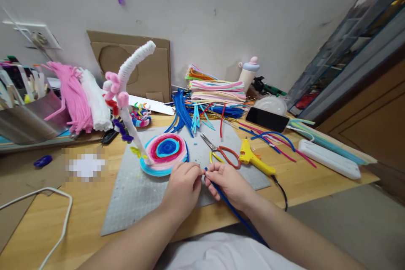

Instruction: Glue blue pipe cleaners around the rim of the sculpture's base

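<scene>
Between my two hands is a dark blue pipe cleaner (232, 207), its end pinched in my fingertips and its length trailing down toward my lap. My left hand (183, 185) is closed at the tip, with the exact grip partly hidden. My right hand (229, 183) has thumb and forefinger closed on the same pipe cleaner. Just behind my left hand lies a round coiled disc (167, 148) in blue, red, pink and light blue. A white wrapped stem (129, 124) with pink fuzzy shapes rises from its left side. Red-handled scissors (221, 150) lie beyond my right hand.
A grey cutting mat (126, 194) lies under the work. To the right are a yellow glue gun (255, 158), a phone (267, 119) and a white power strip (329, 159). Pipe cleaner bundles (218, 90) and cardboard (152, 67) line the wall. A white cable (68, 215) crosses the left side.
</scene>
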Action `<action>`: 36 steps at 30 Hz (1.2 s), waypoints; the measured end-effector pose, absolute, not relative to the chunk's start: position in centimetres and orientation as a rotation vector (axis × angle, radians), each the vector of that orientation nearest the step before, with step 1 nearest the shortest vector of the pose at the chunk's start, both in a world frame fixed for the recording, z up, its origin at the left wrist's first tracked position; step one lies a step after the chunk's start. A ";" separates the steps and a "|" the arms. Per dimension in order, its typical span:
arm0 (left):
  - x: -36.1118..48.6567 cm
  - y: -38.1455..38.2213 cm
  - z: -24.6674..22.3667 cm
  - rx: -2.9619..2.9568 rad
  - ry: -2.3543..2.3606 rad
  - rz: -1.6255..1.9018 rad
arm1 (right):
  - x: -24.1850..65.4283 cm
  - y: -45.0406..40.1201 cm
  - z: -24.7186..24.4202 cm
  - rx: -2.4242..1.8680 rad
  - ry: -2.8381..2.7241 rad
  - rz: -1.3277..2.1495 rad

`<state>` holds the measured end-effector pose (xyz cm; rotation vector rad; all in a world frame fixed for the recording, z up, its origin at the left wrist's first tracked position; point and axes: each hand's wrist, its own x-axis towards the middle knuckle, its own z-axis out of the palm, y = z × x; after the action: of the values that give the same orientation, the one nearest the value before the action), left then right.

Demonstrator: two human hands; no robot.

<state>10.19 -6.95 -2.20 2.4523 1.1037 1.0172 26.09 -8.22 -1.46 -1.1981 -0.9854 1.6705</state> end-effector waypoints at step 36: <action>9.8 -6.6 -2.1 2.727 1.021 0.855 | 28.2 -8.3 -1.6 -1.289 -1.070 2.026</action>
<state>9.83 -6.61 -2.06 2.7265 1.0214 0.8550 28.22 -8.26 -1.62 -1.2889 -1.0702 2.0260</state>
